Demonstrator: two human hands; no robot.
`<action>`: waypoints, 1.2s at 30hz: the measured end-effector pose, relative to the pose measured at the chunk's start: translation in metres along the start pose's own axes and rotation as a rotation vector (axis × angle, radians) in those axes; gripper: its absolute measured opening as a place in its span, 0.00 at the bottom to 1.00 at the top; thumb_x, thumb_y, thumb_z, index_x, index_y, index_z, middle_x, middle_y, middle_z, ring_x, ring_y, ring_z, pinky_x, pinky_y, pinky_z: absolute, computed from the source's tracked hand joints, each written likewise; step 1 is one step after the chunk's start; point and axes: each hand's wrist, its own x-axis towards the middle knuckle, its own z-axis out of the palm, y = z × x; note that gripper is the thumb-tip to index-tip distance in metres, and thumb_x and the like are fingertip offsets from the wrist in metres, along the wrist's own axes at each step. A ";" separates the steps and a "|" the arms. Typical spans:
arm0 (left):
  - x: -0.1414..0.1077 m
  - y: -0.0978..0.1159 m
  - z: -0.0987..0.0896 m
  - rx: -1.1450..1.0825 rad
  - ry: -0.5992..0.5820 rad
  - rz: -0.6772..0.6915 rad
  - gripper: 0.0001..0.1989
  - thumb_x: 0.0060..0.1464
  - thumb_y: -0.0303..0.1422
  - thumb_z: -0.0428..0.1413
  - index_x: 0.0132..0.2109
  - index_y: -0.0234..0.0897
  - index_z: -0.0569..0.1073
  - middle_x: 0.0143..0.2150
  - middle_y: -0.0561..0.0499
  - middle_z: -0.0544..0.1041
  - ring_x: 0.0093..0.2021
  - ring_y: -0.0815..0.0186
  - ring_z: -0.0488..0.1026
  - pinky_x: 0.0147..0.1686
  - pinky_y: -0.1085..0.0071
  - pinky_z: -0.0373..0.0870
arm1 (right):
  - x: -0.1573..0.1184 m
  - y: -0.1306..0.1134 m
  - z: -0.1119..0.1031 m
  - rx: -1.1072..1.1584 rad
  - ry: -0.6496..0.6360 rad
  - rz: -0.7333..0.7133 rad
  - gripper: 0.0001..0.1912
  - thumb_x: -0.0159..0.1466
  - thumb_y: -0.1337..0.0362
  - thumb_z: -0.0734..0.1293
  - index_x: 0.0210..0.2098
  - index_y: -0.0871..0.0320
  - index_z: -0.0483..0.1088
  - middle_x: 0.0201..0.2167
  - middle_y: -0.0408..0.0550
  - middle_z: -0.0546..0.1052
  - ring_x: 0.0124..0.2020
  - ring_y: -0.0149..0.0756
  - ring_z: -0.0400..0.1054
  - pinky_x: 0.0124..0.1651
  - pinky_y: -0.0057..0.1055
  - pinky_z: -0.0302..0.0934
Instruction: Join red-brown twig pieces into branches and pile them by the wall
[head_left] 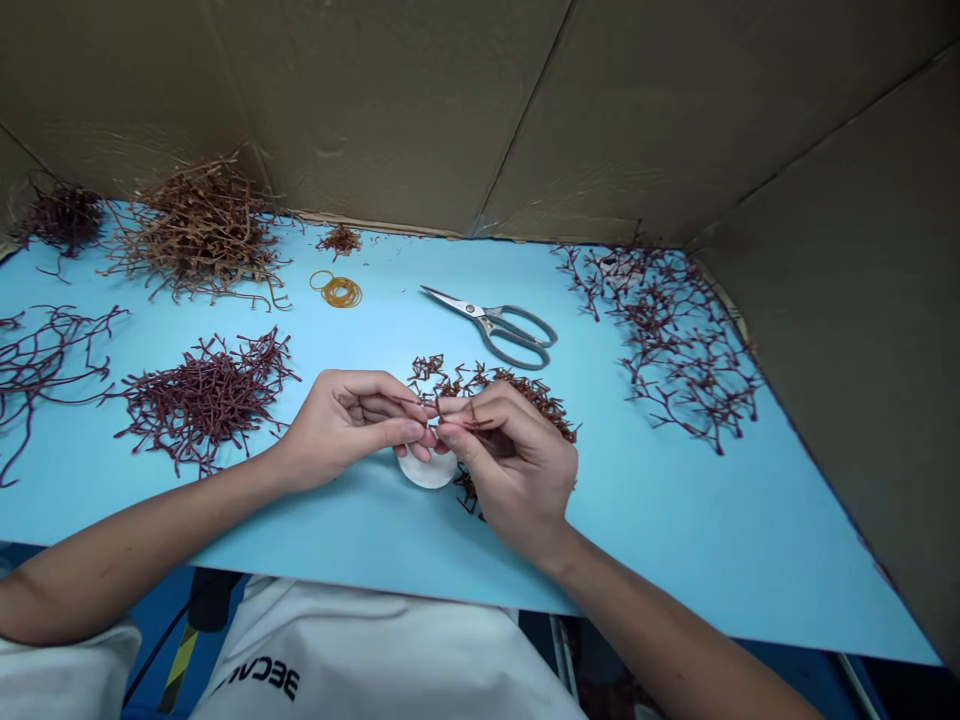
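Observation:
My left hand [360,425] and my right hand [517,460] meet at the fingertips near the middle of the table. Both are closed in a pinch on a small brown twig piece [438,408] between them. A short reddish-brown stem [480,422] also lies across the fingers of my right hand. Just below the fingertips sits a round white disc or small dish [427,470], partly hidden by my hands. Behind and beside my right hand spreads a pile of short cut twig pieces [536,398], some of it covered by that hand.
Grey-handled scissors [491,322] lie beyond my hands, with yellow rubber bands [341,291] to their left. Twig piles stand at left: dark short ones [210,395], a large brown heap [202,230] and long stems [52,355]. Branched twigs [675,340] spread at right. Cardboard walls [375,110] enclose the blue table [675,560].

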 end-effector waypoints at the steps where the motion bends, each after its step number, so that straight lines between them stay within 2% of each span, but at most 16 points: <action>1: 0.000 0.000 0.000 -0.001 -0.004 0.001 0.07 0.54 0.29 0.73 0.38 0.36 0.84 0.31 0.50 0.87 0.32 0.62 0.87 0.33 0.74 0.85 | 0.000 0.000 0.000 -0.002 -0.003 0.004 0.09 0.65 0.68 0.75 0.31 0.51 0.76 0.29 0.43 0.76 0.38 0.43 0.81 0.40 0.39 0.77; 12: -0.001 0.000 -0.002 -0.014 -0.012 -0.011 0.06 0.54 0.26 0.73 0.37 0.35 0.83 0.32 0.50 0.87 0.32 0.62 0.87 0.35 0.75 0.86 | -0.001 0.002 -0.001 0.003 -0.032 -0.066 0.08 0.65 0.71 0.75 0.34 0.51 0.79 0.30 0.44 0.78 0.39 0.42 0.82 0.40 0.38 0.78; 16: -0.001 0.001 -0.001 -0.038 -0.022 0.004 0.05 0.55 0.25 0.72 0.37 0.34 0.84 0.31 0.50 0.87 0.32 0.63 0.87 0.36 0.76 0.85 | -0.001 0.005 -0.001 0.015 -0.044 -0.138 0.11 0.65 0.76 0.75 0.36 0.51 0.80 0.31 0.42 0.79 0.40 0.39 0.83 0.44 0.35 0.79; 20: -0.001 0.002 -0.001 -0.037 -0.038 -0.001 0.04 0.56 0.25 0.71 0.38 0.35 0.84 0.32 0.50 0.87 0.33 0.64 0.88 0.37 0.77 0.85 | -0.002 0.005 -0.001 0.012 -0.050 -0.151 0.12 0.65 0.76 0.75 0.37 0.50 0.81 0.31 0.42 0.80 0.40 0.39 0.83 0.44 0.36 0.79; 24: -0.001 0.002 -0.002 -0.005 -0.027 0.004 0.04 0.55 0.25 0.71 0.37 0.35 0.84 0.31 0.50 0.87 0.32 0.64 0.87 0.36 0.76 0.85 | -0.001 0.004 0.001 0.021 -0.036 -0.092 0.11 0.64 0.75 0.76 0.35 0.51 0.81 0.30 0.43 0.80 0.38 0.40 0.82 0.42 0.36 0.79; 28: -0.002 0.002 -0.001 0.039 -0.003 0.034 0.05 0.55 0.25 0.71 0.37 0.34 0.83 0.32 0.51 0.86 0.30 0.65 0.86 0.34 0.76 0.85 | 0.001 0.002 0.005 0.051 0.005 0.000 0.09 0.62 0.74 0.76 0.35 0.51 0.82 0.33 0.45 0.82 0.36 0.35 0.80 0.37 0.30 0.77; 32: -0.004 0.000 0.001 0.090 -0.019 0.027 0.06 0.57 0.29 0.71 0.39 0.35 0.82 0.31 0.51 0.86 0.30 0.65 0.86 0.34 0.77 0.84 | 0.003 0.000 0.008 0.098 0.024 0.039 0.09 0.61 0.72 0.77 0.36 0.51 0.84 0.32 0.43 0.80 0.32 0.32 0.76 0.34 0.28 0.75; 36: -0.003 0.002 -0.002 0.123 -0.005 -0.027 0.15 0.56 0.33 0.72 0.46 0.36 0.78 0.33 0.49 0.86 0.29 0.61 0.86 0.30 0.74 0.83 | 0.004 0.001 0.007 0.131 0.042 0.078 0.06 0.62 0.71 0.77 0.33 0.52 0.83 0.30 0.44 0.79 0.31 0.32 0.75 0.31 0.28 0.72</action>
